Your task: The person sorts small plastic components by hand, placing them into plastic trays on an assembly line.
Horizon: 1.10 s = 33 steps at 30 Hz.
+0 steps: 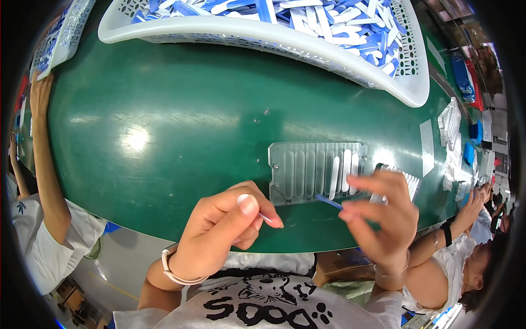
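Observation:
My left hand (222, 227) is closed in a pinch, with the end of a thin pale strip (265, 218) poking out between finger and thumb. My right hand (383, 211) grips a narrow blue strip (329, 202) by one end; its other end points left, over the near edge of a clear slotted tray (280, 174). White round-ended strips, such as one white strip (334, 178), lie in slots at the tray's right side. Slots toward its left hold nothing. A second slotted tray (410, 182) with white strips is partly hidden behind my right hand.
A white perforated basket (350, 57) heaped with blue and white strips (329, 22) spans the far side of the green table (164, 104). Another basket (66, 38) stands far left, touched by a co-worker's hand (41, 96). Another person's arm (466, 211) reaches in at right.

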Motion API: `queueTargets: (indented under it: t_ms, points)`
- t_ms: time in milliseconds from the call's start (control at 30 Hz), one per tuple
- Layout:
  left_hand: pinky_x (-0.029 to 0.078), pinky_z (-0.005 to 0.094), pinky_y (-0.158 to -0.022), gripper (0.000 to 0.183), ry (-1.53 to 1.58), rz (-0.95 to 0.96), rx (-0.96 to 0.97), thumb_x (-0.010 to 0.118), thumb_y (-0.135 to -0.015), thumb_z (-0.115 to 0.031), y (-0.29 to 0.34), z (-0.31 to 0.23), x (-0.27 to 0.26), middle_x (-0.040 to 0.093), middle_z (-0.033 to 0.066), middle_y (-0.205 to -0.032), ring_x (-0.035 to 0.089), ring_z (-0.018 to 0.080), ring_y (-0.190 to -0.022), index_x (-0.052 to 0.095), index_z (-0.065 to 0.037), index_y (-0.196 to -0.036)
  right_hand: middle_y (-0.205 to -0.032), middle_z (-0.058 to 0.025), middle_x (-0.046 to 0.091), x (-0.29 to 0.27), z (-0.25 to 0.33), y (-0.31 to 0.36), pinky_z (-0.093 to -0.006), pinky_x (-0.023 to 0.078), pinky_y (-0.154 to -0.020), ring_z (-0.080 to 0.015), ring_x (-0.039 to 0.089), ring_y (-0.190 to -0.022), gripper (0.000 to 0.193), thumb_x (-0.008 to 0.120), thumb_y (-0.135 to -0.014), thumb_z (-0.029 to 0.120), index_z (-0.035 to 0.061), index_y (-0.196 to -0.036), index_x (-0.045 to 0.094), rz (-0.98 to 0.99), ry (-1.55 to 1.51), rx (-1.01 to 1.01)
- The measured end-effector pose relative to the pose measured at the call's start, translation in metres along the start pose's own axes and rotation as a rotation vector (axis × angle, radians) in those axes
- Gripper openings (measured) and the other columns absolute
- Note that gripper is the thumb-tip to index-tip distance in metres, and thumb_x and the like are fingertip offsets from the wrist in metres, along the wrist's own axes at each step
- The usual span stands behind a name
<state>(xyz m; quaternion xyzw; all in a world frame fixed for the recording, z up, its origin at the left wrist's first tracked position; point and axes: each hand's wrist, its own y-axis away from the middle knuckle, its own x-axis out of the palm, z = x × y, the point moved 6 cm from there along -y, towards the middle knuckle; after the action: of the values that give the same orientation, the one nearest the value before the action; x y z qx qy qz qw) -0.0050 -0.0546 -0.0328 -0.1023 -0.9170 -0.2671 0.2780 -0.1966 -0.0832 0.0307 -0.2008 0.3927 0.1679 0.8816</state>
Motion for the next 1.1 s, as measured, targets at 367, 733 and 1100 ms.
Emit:
queueTargets:
  t_ms: [367,733,1100]
  points:
    - [0.041,0.0218,-0.059,0.005,-0.343,-0.090,0.095,0.066,-0.082,-0.002,0.007,-0.013,-0.001,0.062,0.0094,-0.084,0.053,0.0100,-0.067,0.064,0.002,-0.086,-0.103,-0.0057,0.046,0.014,-0.017,-0.065,-0.0351,0.037,-0.083,-0.0233,0.044,-0.096,0.031,0.080,-0.060,0.011,0.0081,-0.086,0.063,0.232,0.218,0.126]
    - [0.038,0.0216,-0.060,0.010,-0.475,-0.096,0.205,0.063,-0.086,-0.008,0.008,-0.021,-0.005,0.063,0.0069,-0.083,0.049,0.0072,-0.067,0.063,0.000,-0.093,-0.091,-0.0007,0.060,-0.005,-0.015,-0.038,-0.0333,0.032,-0.074,-0.0181,0.051,-0.080,0.022,0.077,-0.067,0.012,0.0107,-0.088,0.069,0.161,0.237,0.038]
    - [0.042,0.0292,-0.043,0.049,-1.474,0.234,0.362,0.055,-0.081,-0.002,-0.002,-0.016,0.052,0.046,0.0072,-0.074,0.048,0.0165,-0.051,0.048,0.000,-0.130,-0.088,-0.0023,0.057,0.006,-0.008,-0.028,-0.0360,0.036,-0.072,-0.0209,0.052,-0.075,0.018,0.070,-0.070,0.004,0.0073,-0.085,0.060,0.163,0.353,-0.181]
